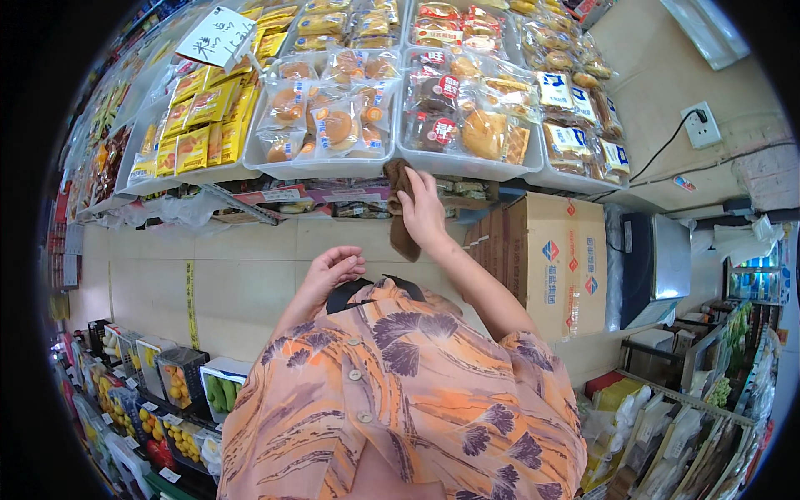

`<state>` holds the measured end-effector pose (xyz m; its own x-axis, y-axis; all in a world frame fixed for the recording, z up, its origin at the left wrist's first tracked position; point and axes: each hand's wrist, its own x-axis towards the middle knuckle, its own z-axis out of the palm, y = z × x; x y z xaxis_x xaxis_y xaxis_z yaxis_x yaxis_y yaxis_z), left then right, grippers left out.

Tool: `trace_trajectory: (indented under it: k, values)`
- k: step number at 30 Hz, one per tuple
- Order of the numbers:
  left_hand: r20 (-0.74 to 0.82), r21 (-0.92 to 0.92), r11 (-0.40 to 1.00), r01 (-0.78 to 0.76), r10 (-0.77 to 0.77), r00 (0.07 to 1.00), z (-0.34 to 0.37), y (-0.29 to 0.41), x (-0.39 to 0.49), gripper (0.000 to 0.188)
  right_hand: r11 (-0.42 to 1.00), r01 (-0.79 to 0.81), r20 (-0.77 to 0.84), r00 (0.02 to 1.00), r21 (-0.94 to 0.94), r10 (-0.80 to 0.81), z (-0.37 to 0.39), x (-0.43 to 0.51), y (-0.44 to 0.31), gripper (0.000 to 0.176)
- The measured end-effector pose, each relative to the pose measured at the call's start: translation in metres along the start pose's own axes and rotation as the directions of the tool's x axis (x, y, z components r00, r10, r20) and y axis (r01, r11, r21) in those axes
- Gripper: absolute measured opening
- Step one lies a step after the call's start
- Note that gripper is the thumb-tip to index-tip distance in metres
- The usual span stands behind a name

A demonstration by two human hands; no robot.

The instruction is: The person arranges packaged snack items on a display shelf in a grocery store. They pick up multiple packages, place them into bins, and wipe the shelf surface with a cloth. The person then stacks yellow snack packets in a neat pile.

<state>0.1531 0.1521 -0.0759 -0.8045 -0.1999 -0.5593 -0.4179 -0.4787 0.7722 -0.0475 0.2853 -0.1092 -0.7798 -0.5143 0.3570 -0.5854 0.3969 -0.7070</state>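
Observation:
My right hand (425, 209) holds a brown cloth (403, 234) against the front edge of the clear plastic bins, near where two of them meet. Part of the cloth hangs below my fingers. My left hand (337, 265) is in front of my body, fingers loosely curled, with nothing visible in it. Packaged round cakes fill one plastic bin (319, 167) ahead of me. The neighbouring plastic bin (469, 164) on the right holds wrapped dark cakes and waffles. Yellow packets (212, 106) lie in a bin further left, beneath a handwritten card (215, 39).
Below the bins runs a lower shelf of packaged goods (350, 195). A large cardboard box (562, 262) stands on the right, beside a dark appliance (656, 269). Produce crates (181, 378) line the lower left. A black cable runs from a wall socket (701, 126).

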Motion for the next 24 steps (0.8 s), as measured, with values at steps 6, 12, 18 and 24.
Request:
trace_trajectory:
  k: [6,12,18,24]
  values:
    - [0.001,0.005,1.000,-0.006,0.006,1.000,-0.005,0.003,-0.004,0.031,0.664,0.459,0.084,0.853,-0.590,-0.515,-0.021,0.030,0.027,0.056]
    - [0.007,-0.022,1.000,-0.018,0.018,1.000,-0.005,0.008,-0.007,0.030,0.718,0.479,0.071,0.852,-0.504,-0.518,-0.022,0.024,0.022,0.057]
    - [0.028,0.017,1.000,-0.026,0.025,0.999,-0.004,0.005,-0.004,0.030,0.646,0.514,0.065,0.808,-0.564,-0.586,-0.042,0.048,0.016,0.056]
    - [0.018,0.020,1.000,-0.022,0.022,1.000,-0.007,0.001,-0.002,0.032,0.521,0.425,0.067,0.818,-0.740,-0.572,-0.090,0.033,0.069,0.055]
